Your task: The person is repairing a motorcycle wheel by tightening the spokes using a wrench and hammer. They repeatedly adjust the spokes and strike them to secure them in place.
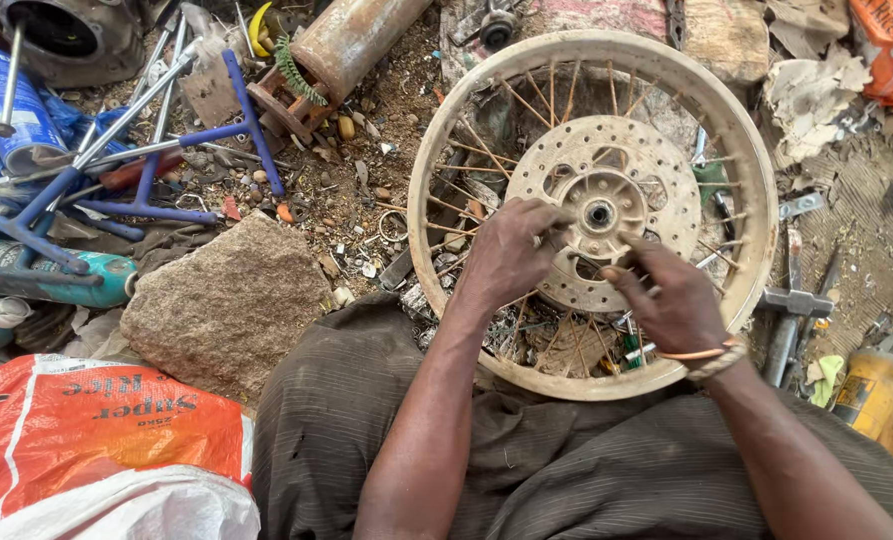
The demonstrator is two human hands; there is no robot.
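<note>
Dusty spoked wheel [756, 200] on the lap, left hand [511, 250] closed on spokes beside the disc [606, 165], right hand [671, 300] pinching a spoke [711, 258] near the hub [598, 214].

- Spoked wheel rim [756, 190]: metal, dull, dust-coated.
- Brake disc [656, 180]: drilled metal, matt, grimy.
- Spokes [486, 150]: thin rusty wire.
- Stone block [226, 300]: rough, grainy.
- Sack [96, 440]: woven plastic, slightly glossy.

A rough brown rock [228, 300] sits on the dirt beside an orange and white sack [96, 450]. Blue metal tubing [146, 170] sprawls over teal spray cans [56, 275] (all dusty). A rusty cylinder [351, 40] lies above; a hammer [788, 310] rests at right.
</note>
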